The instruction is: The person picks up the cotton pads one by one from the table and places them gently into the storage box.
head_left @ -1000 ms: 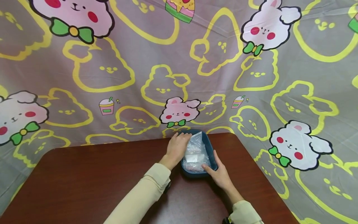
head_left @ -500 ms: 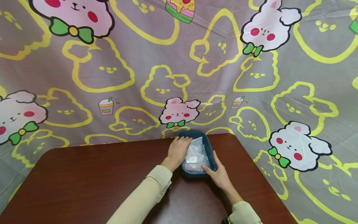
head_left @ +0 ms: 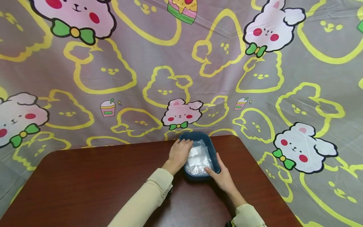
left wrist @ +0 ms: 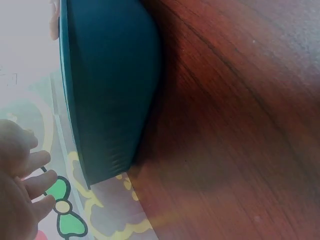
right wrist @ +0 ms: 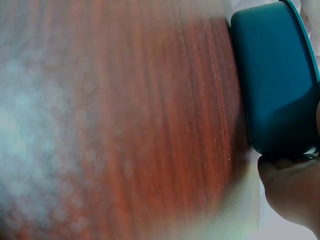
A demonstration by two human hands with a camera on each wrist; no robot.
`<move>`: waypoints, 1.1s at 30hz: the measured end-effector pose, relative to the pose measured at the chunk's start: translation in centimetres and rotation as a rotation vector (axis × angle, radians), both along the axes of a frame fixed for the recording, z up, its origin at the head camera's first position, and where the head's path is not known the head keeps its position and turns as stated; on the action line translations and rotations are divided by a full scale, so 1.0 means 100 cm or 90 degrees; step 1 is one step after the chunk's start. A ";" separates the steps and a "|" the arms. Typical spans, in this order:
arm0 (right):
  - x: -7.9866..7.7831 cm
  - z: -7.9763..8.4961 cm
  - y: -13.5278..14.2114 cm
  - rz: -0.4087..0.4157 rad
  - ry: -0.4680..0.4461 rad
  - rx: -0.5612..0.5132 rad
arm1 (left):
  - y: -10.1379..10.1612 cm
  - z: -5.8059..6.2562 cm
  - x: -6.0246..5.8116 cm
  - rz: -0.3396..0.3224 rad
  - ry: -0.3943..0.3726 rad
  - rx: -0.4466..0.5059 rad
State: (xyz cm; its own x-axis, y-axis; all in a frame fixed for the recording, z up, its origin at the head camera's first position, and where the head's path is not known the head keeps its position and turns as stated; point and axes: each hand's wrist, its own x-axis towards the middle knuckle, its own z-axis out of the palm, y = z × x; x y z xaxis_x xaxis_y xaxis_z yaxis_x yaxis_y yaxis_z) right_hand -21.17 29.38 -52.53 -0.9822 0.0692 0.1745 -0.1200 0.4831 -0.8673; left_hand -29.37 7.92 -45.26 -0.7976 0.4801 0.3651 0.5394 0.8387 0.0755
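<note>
A dark blue-teal plastic basin (head_left: 214, 154) stands near the table's back edge and holds clear plastic packets (head_left: 197, 159) with white patches. My left hand (head_left: 179, 154) is over the basin's left rim, beside the packets. In the left wrist view its fingers (left wrist: 37, 182) are loosely bent above the rim, with nothing visible in them; the thumb is hidden. My right hand (head_left: 224, 178) grips the basin's front right corner, thumb over the inside and fingers along the outer wall. The right wrist view shows part of this hand (right wrist: 292, 192) against the basin wall.
The brown wooden table (head_left: 93, 186) extends to the left and in front of the basin. A grey cloth curtain (head_left: 136, 56) with yellow outlines and rabbit prints hangs close behind the table and along its right side.
The raised corner of the clear packet has sunk, and the packets now lie flatter in the basin. My left hand has shifted slightly; the right hand has stayed on the basin.
</note>
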 end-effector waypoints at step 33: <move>-0.009 0.026 0.023 0.021 -0.063 0.301 | -0.265 -0.012 0.051 0.181 -0.026 0.113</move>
State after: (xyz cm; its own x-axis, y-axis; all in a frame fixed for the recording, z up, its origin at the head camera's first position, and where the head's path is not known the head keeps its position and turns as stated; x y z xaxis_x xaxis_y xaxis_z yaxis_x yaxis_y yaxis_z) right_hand -22.06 31.66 -49.92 -0.9961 -0.0271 0.0843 -0.0700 0.8241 -0.5621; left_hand -24.24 -18.62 -46.44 -0.9064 0.1684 0.3875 0.2792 0.9271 0.2502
